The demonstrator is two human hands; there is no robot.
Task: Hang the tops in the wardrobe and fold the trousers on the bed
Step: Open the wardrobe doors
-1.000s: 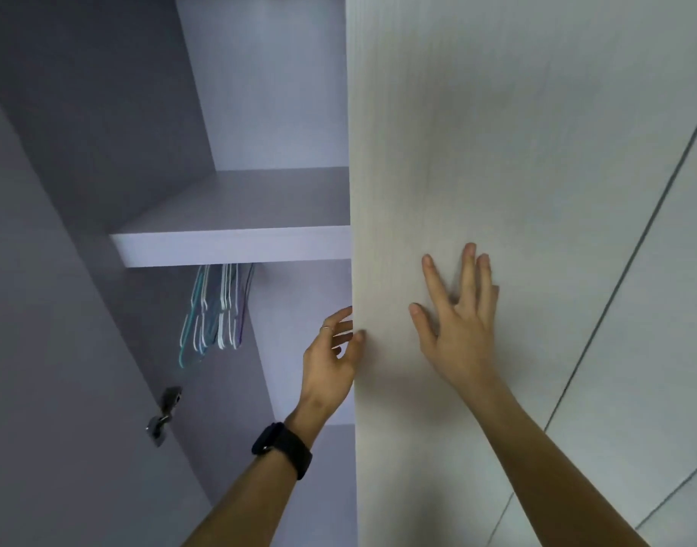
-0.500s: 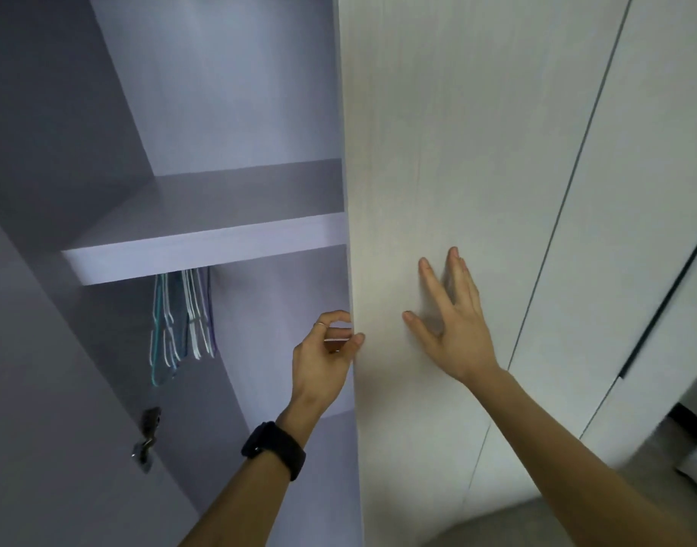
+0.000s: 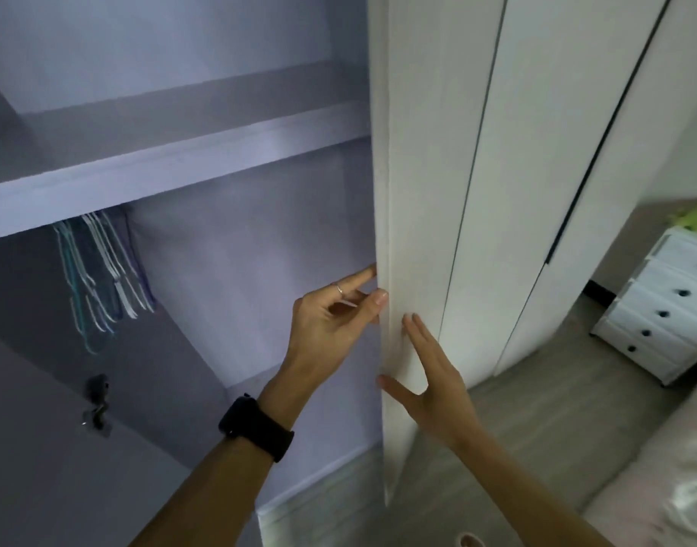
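The wardrobe stands open in front of me, with a grey shelf (image 3: pixel 173 167) across its inside. Several empty hangers (image 3: pixel 102 270) hang in a bunch below the shelf at the left. My left hand (image 3: pixel 331 325) pinches the edge of the white wardrobe door (image 3: pixel 417 191), thumb on the front edge and fingers behind it. My right hand (image 3: pixel 429 380) lies flat against the door's outer face, fingers straight. The door stands nearly edge-on to me. No tops or trousers are in sight.
The other door's inner side fills the lower left, with a lock and keys (image 3: pixel 96 404). Closed white doors (image 3: pixel 536 171) continue to the right. A white chest of drawers (image 3: pixel 662 309) stands at the far right, and a bed corner (image 3: pixel 662 475) is at the lower right.
The door has swung outward toward me, from facing me to nearly edge-on. Both hands moved with it, and the view dropped and turned right, showing the floor, drawers and bed.
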